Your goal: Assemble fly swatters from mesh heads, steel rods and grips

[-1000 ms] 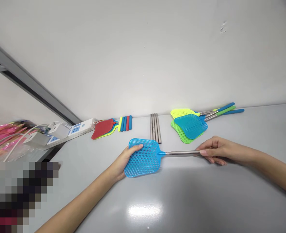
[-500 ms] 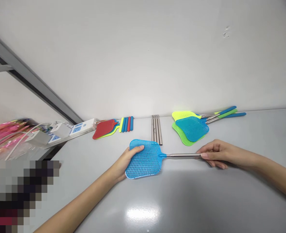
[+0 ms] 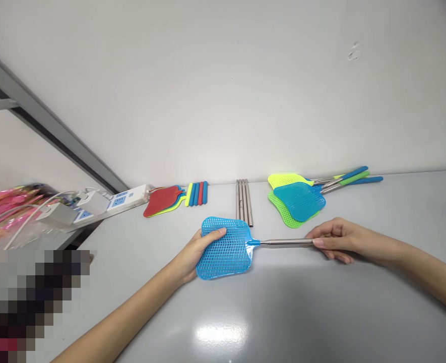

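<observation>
My left hand [image 3: 194,252] grips the blue plastic mesh head of a fly swatter [image 3: 230,257], with the thumb lying across the mesh near its upper left. The swatter lies nearly level above the grey table. Its telescopic steel handle [image 3: 285,242] runs to the right, and my right hand [image 3: 334,241] pinches the far end between thumb and fingers. Part of the mesh is hidden under my left fingers.
Along the wall edge lie several steel rods [image 3: 243,202], blue and red grips [image 3: 197,193], red and yellow swatters [image 3: 160,201], and a heap of green and blue swatters [image 3: 298,200]. A power strip [image 3: 126,199] with plugs sits at left, beside pink plastic [image 3: 7,212].
The view has tilted slightly, leaving the table's far edge more level. The swatter stays in both hands with the same hold.
</observation>
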`<state>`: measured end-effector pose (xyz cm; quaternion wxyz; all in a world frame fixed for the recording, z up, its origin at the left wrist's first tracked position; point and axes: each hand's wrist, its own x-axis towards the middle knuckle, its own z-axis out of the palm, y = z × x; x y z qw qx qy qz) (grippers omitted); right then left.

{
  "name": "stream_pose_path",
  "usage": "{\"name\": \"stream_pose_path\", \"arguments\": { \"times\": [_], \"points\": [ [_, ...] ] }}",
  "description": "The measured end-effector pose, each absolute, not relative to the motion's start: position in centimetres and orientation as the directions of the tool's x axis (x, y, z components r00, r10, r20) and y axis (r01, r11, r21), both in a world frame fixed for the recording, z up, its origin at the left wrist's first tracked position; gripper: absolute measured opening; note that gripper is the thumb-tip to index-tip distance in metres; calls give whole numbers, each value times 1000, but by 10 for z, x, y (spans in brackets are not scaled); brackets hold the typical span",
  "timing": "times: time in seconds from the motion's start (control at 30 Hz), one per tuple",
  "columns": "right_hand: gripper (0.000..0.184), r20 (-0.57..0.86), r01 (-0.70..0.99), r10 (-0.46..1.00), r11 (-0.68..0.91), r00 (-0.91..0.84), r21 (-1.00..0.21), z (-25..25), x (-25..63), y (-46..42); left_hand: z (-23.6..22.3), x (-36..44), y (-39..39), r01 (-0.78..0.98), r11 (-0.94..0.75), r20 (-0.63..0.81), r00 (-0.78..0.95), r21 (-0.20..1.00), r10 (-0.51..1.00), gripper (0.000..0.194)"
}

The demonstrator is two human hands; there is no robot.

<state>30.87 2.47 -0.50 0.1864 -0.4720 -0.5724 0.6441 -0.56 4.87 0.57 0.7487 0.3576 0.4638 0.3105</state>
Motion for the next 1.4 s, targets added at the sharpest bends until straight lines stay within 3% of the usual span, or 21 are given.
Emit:
{"name": "stream_pose_path", "arguments": {
  "times": [0.27, 0.7, 1.1, 1.27, 1.4],
  "points": [
    [34, -395, 272, 783, -295, -480, -916, -9, 313, 25, 3, -7, 48, -82, 477, -403, 422, 875, 812, 30],
    [33, -403, 272, 736, -300, -544, -914, -5, 313, 27, 11, -10, 51, -25, 508, -453, 415, 861, 789, 31],
    [28, -371, 188, 743, -322, -558, -928, -12, 316, 27, 17, -13, 55, 7, 517, -474, 410, 856, 780, 46],
    [31, -381, 218, 748, -312, -544, -925, -7, 311, 26, 16, -12, 54, 10, 511, -470, 409, 859, 782, 44],
    [34, -364, 327, 717, -198, -594, -924, -2, 308, 24, 13, -7, 48, -1, 485, -448, 381, 875, 809, 32]
  ]
}}
